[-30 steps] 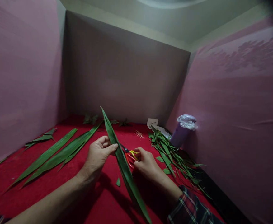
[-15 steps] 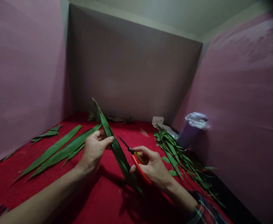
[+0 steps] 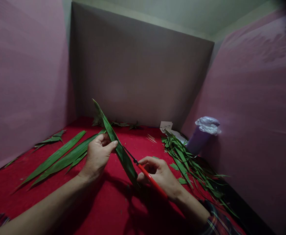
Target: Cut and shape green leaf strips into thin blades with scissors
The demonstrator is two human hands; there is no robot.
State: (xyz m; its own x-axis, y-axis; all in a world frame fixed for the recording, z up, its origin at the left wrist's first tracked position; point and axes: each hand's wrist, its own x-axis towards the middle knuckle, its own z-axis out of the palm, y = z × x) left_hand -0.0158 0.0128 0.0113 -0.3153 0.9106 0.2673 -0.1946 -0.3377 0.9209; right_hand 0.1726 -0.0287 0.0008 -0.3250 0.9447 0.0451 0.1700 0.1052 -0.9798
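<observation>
My left hand pinches a long green leaf between thumb and fingers. The leaf slants from its narrow tip at the upper left down to the right, its lower end dim near my right hand. My right hand is wrapped round a pair of scissors with red handles. Their dark, thin blades point up and left, close against the leaf's right edge just below my left thumb. Whether the blades touch the leaf I cannot tell.
Long leaves lie on the red cloth at the left. A heap of narrow leaves lies at the right, before a purple bin lined with clear plastic. Thin sticks and a white card lie farther back.
The scissors have turned and now lie along the leaf's right edge, their yellow inner part no longer showing. The leaf and my left hand have shifted slightly left and up.
</observation>
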